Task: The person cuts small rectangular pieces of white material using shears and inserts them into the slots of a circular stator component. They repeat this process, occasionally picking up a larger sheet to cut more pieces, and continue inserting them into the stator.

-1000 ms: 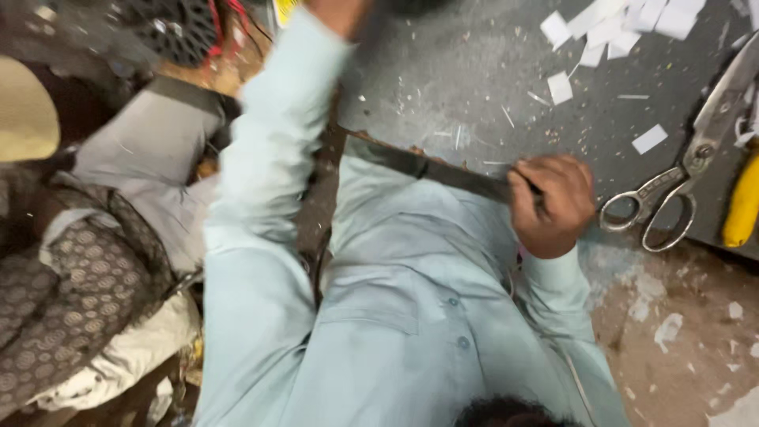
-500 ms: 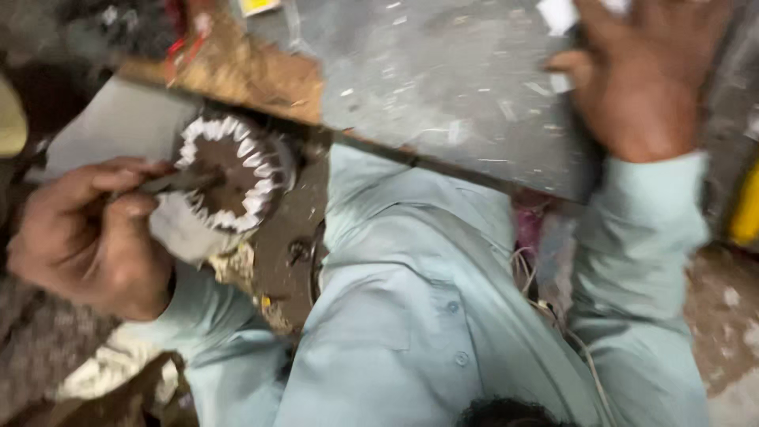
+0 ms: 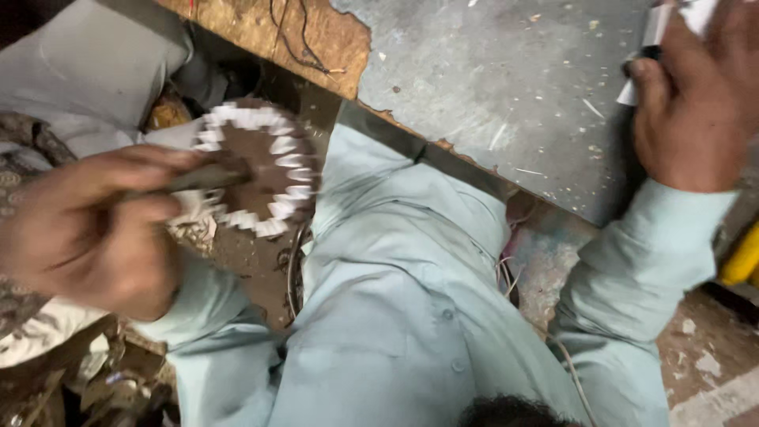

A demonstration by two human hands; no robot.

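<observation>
Head cam, looking down over wearer's pale green shirt. Left hand low at frame left, blurred w/ motion; fingers curled shut round a thin dark rod-like tool, pinched betw. thumb and forefinger, tip aimed right. Tool tip lies over the face of a round brown disc w/ a ring of white paper tabs round its rim, prob. a motor stator core w/ slot insulation; can't tell if tip actually touches it or sits just above. Disc sits below the desk edge, near wearer's lap, just right of left hand, left of the shirt front. Right hand up at top right corner over the grey desk, back of hand to cam, partly cut off by frame edge; fingers bent and closed over white paper pieces w/ smthg small and dark by the thumb, too blurred to ID. Hands well apart, shirt betw. them. Desk top grey, scuffed, flecked w/ small scraps; its worn brown wooden edge chipped at top centre, thin dark wires lying on it. Yellow object at right edge, below right sleeve, mostly out of view. Patterned brown cloth at far left behind left hand. Floor at lower right dusty w/ white bits.
</observation>
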